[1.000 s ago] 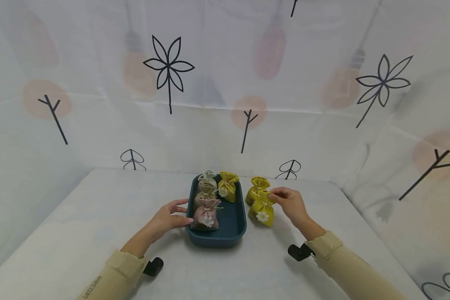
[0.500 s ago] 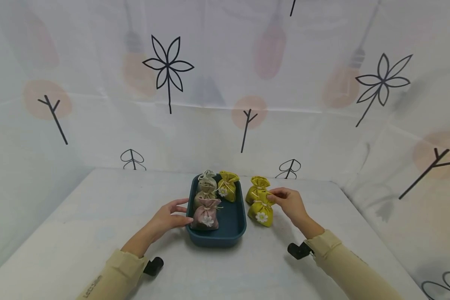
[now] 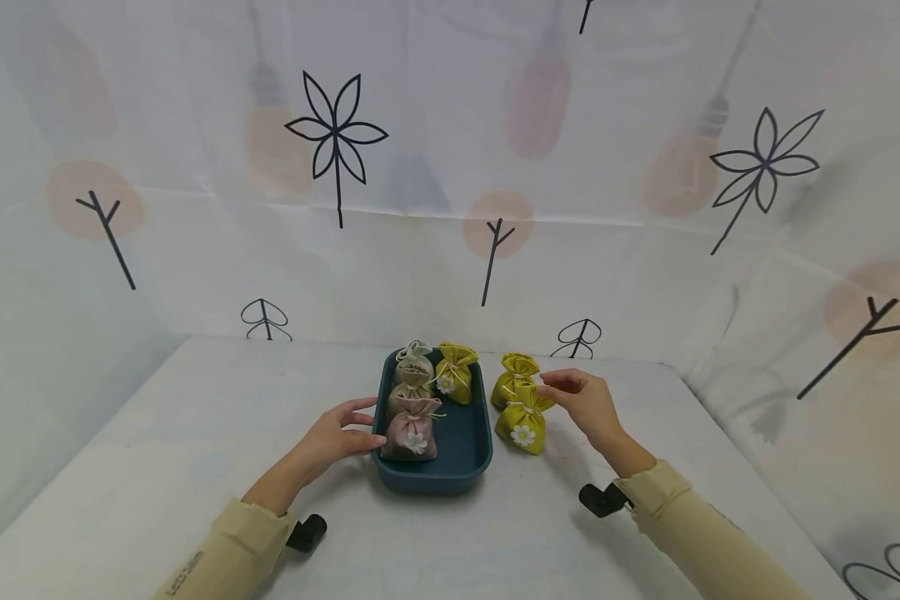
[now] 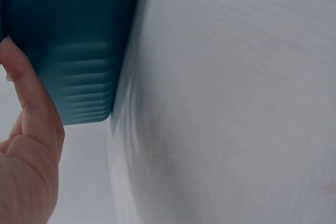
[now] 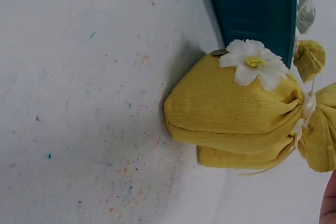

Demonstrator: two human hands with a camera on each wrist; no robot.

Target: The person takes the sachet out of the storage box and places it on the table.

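My left hand (image 3: 341,433) rests at the left side of a blue-green tray (image 3: 435,485), its thumb over the rim and fingers fairly straight. In the left wrist view, a finger (image 4: 23,72) lies along the tray's outer wall (image 4: 84,77). To the right of the tray, a yellow drawstring pouch (image 3: 521,429) with a white flower stands on the table. My right hand (image 3: 585,408) is at its gathered top, thumb and fingertips slightly parted. The right wrist view shows this pouch (image 5: 231,103) upright on the cloth, with only a bit of hand at the edge.
A second yellow pouch (image 3: 506,387) stands just behind the first. Inside the tray are a pink pouch (image 3: 401,433), a tan pouch (image 3: 412,382), a pale green pouch (image 3: 414,352) and a yellow pouch (image 3: 461,383). A patterned white cloth (image 3: 405,267) hangs behind the table.
My right hand has shifted slightly right, and its fingertips have parted at the pouch's top. The front yellow pouch has settled a little to the left. My left hand and the tray stay put.
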